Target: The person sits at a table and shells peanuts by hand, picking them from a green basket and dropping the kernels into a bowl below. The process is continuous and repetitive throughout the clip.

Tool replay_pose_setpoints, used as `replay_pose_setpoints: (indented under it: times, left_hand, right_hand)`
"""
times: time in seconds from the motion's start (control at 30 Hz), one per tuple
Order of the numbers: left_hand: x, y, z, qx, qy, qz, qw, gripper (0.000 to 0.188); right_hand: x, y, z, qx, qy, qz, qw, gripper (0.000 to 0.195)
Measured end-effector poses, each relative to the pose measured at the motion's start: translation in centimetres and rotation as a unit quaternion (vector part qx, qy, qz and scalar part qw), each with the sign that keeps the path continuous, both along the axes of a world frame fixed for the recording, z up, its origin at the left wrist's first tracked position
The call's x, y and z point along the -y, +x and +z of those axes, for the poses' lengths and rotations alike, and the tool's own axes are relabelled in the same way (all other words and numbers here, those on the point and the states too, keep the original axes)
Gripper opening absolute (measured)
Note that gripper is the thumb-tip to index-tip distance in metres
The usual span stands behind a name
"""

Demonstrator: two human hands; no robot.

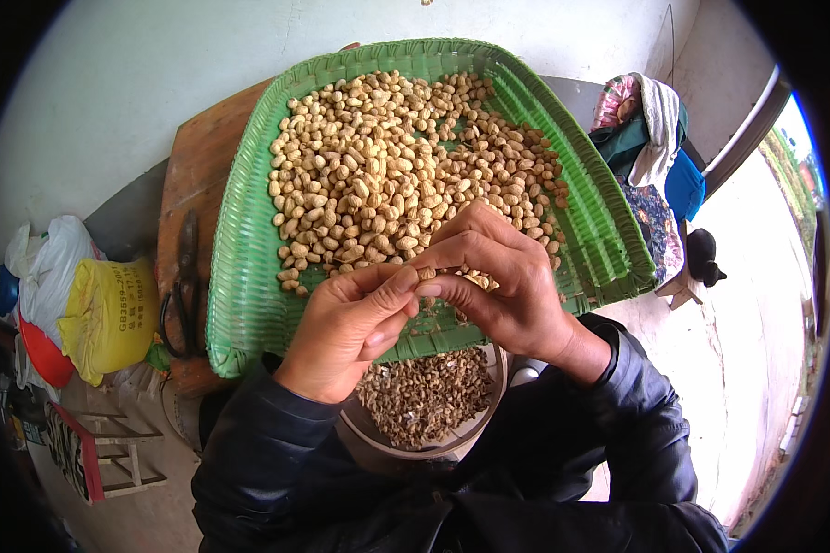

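Many unshelled peanuts point(360, 173) lie heaped in a green woven basket tray point(249, 186) before me. Over its near side, my left hand point(360, 314) and my right hand point(501, 283) meet at the fingertips. Between them is one peanut pod point(426, 274), pinched by the right thumb and index finger. The left thumb and forefinger press against it from the other side. Whether the shell is cracked is too small to tell. Below the tray's near edge, a round basin point(415, 453) holds small brown pieces point(429, 394) that look like peanut shells.
The tray rests on a wooden table point(200, 159), with large black-handled scissors point(185, 290) at its left. Bags, including a yellow sack point(107, 314) bearing writing, stand farther left, above a small stool point(97, 449). Folded cloths point(650, 138) are piled at right, near a dark object point(703, 256).
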State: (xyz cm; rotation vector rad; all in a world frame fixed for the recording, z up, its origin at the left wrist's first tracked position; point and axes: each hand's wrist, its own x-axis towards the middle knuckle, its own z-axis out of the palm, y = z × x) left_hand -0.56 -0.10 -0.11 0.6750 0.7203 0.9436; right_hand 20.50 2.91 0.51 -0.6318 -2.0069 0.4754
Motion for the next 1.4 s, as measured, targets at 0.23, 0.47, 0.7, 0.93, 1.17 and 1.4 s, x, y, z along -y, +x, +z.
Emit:
replay_pose_setpoints:
  times: [0.23,0.47,0.7,0.93,1.17,1.4]
  left_hand:
    - [0.2,0.3,-0.2,-0.096,0.061,0.027,0.993,0.024]
    - [0.1,0.3,0.1,-0.11,0.061,0.028,0.992,0.023]
    - [0.0,0.3,0.2,0.022,0.013,0.01,1.0,0.021]
    - [-0.3,0.3,-0.3,0.032,0.008,-0.018,0.999,0.02]
    - [-0.3,0.2,-1.0,0.065,-0.017,-0.017,0.998,0.026]
    - [-0.3,0.3,-1.5,0.055,-0.018,-0.028,0.998,0.031]
  right_hand:
    - [-0.5,0.1,0.0,0.072,0.144,-0.025,0.987,0.024]
    - [-0.4,0.1,-0.2,0.07,0.129,-0.026,0.989,0.024]
    - [-0.9,0.0,-0.3,-0.003,0.045,-0.023,0.999,0.022]
    - [-1.1,0.2,0.0,0.029,0.149,-0.012,0.988,0.023]
    - [-0.8,-0.2,-0.1,0.034,0.132,-0.015,0.991,0.026]
    - [-1.1,-0.1,-0.5,0.046,0.115,-0.004,0.992,0.029]
